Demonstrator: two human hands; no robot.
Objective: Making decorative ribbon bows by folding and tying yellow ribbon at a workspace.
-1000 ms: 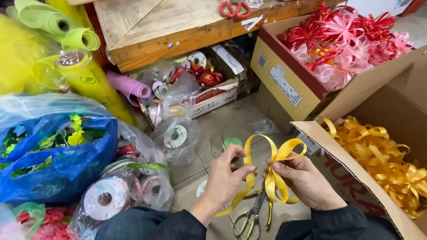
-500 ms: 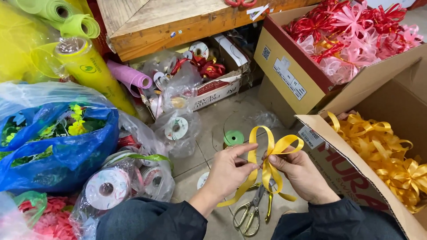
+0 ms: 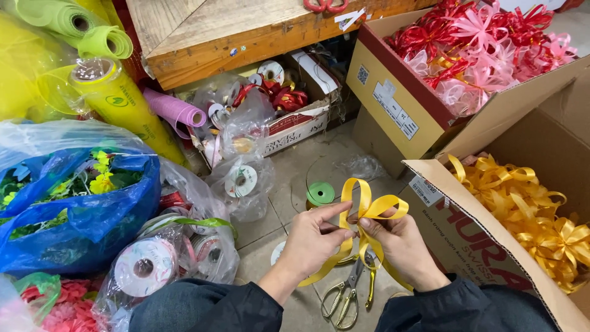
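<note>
Both hands meet over a yellow ribbon (image 3: 369,209) folded into loops, with its tails hanging down between them. My left hand (image 3: 314,237) pinches the ribbon at the centre from the left, index finger stretched out. My right hand (image 3: 396,241) grips the same centre from the right, under the loops. On the floor below lie gold-handled scissors (image 3: 344,296). A small green spool (image 3: 321,193) stands just behind the ribbon.
A cardboard box (image 3: 458,230) of finished yellow bows (image 3: 531,212) sits at right. Behind it is a box of red and pink bows (image 3: 485,52). At left are a blue bag of artificial flowers (image 3: 86,221), bagged ribbon reels (image 3: 166,258), yellow and green wrap rolls (image 3: 101,92), and a wooden table edge (image 3: 246,37).
The view has shifted slightly. My hands have closed in on the ribbon's centre, and the loops now stand more upright and tighter.
</note>
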